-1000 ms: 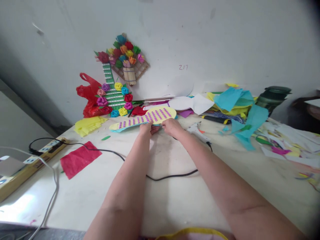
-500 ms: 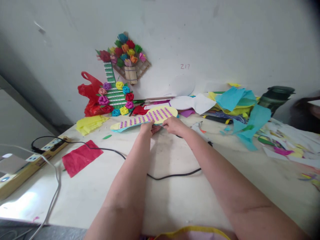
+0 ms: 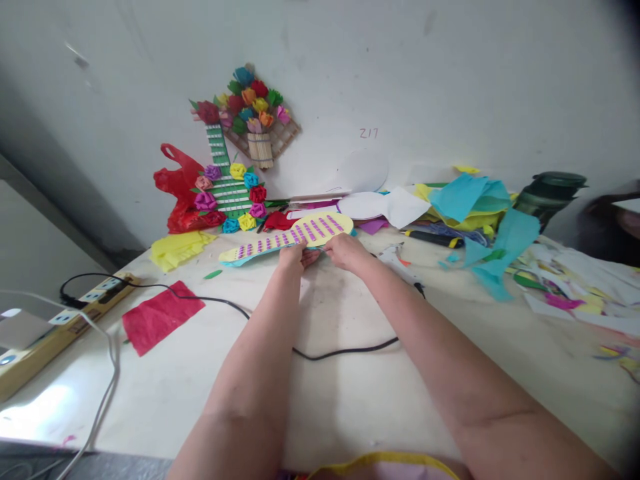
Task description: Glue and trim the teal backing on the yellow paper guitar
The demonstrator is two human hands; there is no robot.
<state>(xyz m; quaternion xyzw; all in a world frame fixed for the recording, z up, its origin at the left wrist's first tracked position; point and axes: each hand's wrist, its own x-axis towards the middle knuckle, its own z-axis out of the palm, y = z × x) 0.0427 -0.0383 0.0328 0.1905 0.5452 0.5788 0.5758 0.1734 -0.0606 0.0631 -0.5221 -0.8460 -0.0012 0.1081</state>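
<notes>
A yellow paper guitar shape with rows of purple strips and a blue underside is held tilted above the table. My left hand is closed on its near edge around the middle, thumb on top and some fingers underneath. Farther right, my right hand pinches the near edge of its rounded end. Just right of that hand lies a white glue gun, partly hidden behind my wrist. What my fingers do beneath the guitar shape is hidden.
A black cord runs across the table toward a power strip. Red crepe paper and yellow crepe paper lie left. A green flowered guitar leans at the back. A utility knife and paper scraps lie right.
Both hands stay on the guitar shape in nearly the same place. The view has shifted very slightly, and more of the glue gun shows beside my right wrist.
</notes>
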